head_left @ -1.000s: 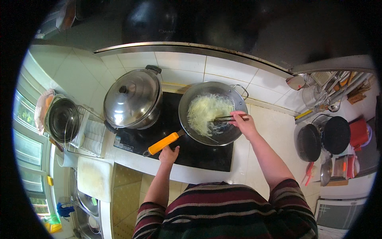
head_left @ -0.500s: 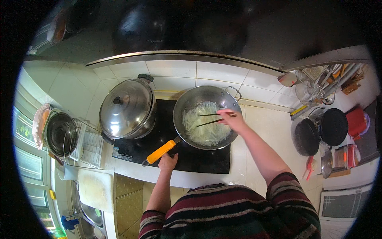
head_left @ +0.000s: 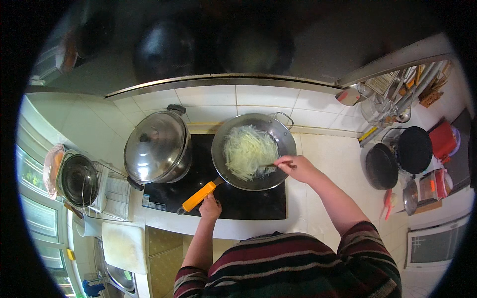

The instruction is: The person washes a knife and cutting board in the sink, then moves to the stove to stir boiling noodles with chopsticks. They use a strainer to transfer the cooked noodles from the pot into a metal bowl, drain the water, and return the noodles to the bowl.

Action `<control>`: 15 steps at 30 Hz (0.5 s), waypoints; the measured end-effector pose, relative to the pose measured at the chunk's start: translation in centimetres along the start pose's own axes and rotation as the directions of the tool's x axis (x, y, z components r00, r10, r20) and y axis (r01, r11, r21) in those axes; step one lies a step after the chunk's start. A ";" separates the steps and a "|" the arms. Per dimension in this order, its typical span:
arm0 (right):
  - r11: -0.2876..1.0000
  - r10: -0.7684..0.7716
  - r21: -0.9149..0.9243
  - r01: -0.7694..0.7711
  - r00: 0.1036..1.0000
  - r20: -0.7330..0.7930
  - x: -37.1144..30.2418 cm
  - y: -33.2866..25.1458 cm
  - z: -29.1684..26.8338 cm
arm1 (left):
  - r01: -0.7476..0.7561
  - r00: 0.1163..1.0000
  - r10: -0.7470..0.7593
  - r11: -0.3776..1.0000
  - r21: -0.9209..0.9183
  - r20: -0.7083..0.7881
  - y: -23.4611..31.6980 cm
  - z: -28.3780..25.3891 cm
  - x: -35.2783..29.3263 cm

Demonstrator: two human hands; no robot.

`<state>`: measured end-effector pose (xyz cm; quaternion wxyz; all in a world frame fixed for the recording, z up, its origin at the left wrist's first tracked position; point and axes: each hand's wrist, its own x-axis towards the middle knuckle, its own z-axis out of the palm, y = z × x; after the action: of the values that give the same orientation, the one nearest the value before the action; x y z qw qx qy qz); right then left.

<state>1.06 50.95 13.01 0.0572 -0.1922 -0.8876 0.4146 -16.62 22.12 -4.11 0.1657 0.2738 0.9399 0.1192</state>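
Observation:
A grey wok (head_left: 293, 149) on the black cooktop (head_left: 248, 208) has a heap of pale thin shreds (head_left: 248, 149) inside. My right hand (head_left: 299, 169), over the wok's right rim, is closed on dark chopsticks (head_left: 268, 165). Their ends reach into the lower right of the shreds, smeared by motion. My left hand (head_left: 210, 207) is just below the wok's orange handle (head_left: 198, 196), near the cooktop's front edge. Its fingers are curled and partly hidden, so I cannot tell whether they grip the handle. The handle's upper face is uncovered.
A large lidded steel pot (head_left: 156, 149) stands close left of the wok. Farther left are a glass lid (head_left: 78, 180) on a wire rack and a white cutting board (head_left: 123, 248). Dark pans (head_left: 381, 166) and hanging utensils (head_left: 392, 94) are at the right.
The chopsticks have swung lower, from the heap's middle to its lower right. The shreds are gathered into a tighter heap farther left. My left hand stays by the handle; the view shifts slightly.

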 end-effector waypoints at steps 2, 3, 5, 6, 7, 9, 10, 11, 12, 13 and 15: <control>0.998 0.006 0.067 0.004 0.988 -0.153 0.7 0.2 0.1 | -0.126 0.992 0.126 0.989 0.076 -0.002 -0.3 0.0 -0.2; 0.995 0.012 0.101 0.011 0.974 -0.227 1.1 0.3 0.1 | -0.125 0.992 0.126 0.989 0.085 -0.015 -0.5 -0.1 -0.3; 0.991 -0.006 0.120 0.051 0.938 -0.348 2.6 1.8 0.2 | -0.133 0.990 0.137 0.986 0.096 -0.034 -0.1 0.1 -0.7; 0.992 -0.009 0.109 0.058 0.916 -0.400 3.8 2.7 0.6 | -0.152 0.985 0.159 0.983 0.101 -0.066 0.1 0.1 -1.0; 0.993 -0.013 0.100 0.064 0.894 -0.447 4.9 3.6 1.4 | -0.165 0.980 0.175 0.980 0.108 -0.096 0.3 -0.2 -1.5; 0.998 -0.052 0.022 0.066 0.919 -0.390 6.0 3.1 3.1 | -0.198 0.968 0.206 0.978 0.066 -0.146 0.6 -1.1 -2.3; 0.994 -0.109 -0.027 0.106 0.940 -0.322 5.9 1.8 4.2 | -0.211 0.964 0.211 0.977 0.017 -0.159 0.4 -1.5 -3.1; 0.986 -0.161 -0.075 0.146 0.954 -0.252 5.5 0.8 4.7 | -0.228 0.960 0.219 0.973 -0.032 -0.172 0.2 -1.7 -3.8; 0.949 -0.302 -0.145 0.281 0.942 -0.146 4.8 0.3 4.7 | -0.264 0.950 0.247 0.962 -0.069 -0.192 -0.4 -1.7 -4.5; 0.888 -0.428 -0.200 0.414 0.903 -0.033 4.0 -0.2 4.4 | -0.304 0.937 0.278 0.947 -0.103 -0.213 -1.4 -1.7 -5.4; 0.817 -0.523 -0.241 0.523 0.849 0.071 2.8 0.5 3.4 | -0.307 0.940 0.271 0.937 -0.168 -0.208 -2.9 -1.7 -7.2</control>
<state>-2.21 49.89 10.29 0.1434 0.0533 -0.9514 0.2671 -12.93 15.54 -1.74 0.0861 0.3796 0.8838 0.2596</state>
